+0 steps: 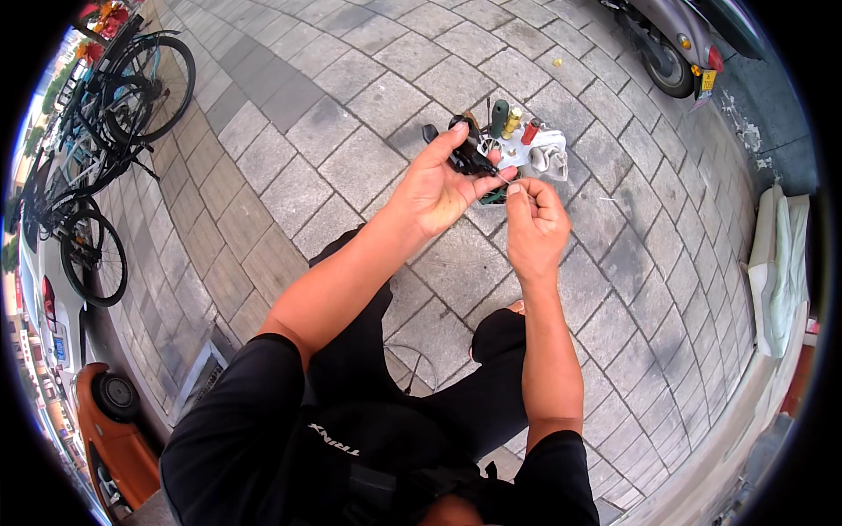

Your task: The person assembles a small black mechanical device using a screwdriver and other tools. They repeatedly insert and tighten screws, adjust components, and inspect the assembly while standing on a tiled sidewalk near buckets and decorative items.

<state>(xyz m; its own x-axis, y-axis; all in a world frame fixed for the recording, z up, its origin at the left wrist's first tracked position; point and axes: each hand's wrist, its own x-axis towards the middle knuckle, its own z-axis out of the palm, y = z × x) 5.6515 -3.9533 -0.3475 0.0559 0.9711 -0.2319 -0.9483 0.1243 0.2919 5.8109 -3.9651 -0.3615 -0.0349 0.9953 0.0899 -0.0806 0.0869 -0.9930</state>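
My left hand [438, 195] is closed around a black bicycle shifter [472, 156], holding it up above the paving between thumb and fingers. Close by on the right, my right hand [538, 226] pinches a thin metal cable [503, 180] that runs to the shifter's near end. A loop of thin cable [419, 351] hangs or lies between my legs; whether it is the same cable cannot be made out. Beyond the hands stand a dark green bottle or handle [499, 117], a gold-coloured cylinder [512, 123] and a red cylinder [530, 132], next to a crumpled whitish cloth or glove [549, 158].
The ground is grey paving [368, 167]. Parked bicycles [132, 96] stand at the far left, with an orange car [110, 421] nearer. A scooter [671, 53] is at the far right; a pale padded object [776, 272] lies along the right edge. A metal-framed floor grate [203, 377] sits left of me.
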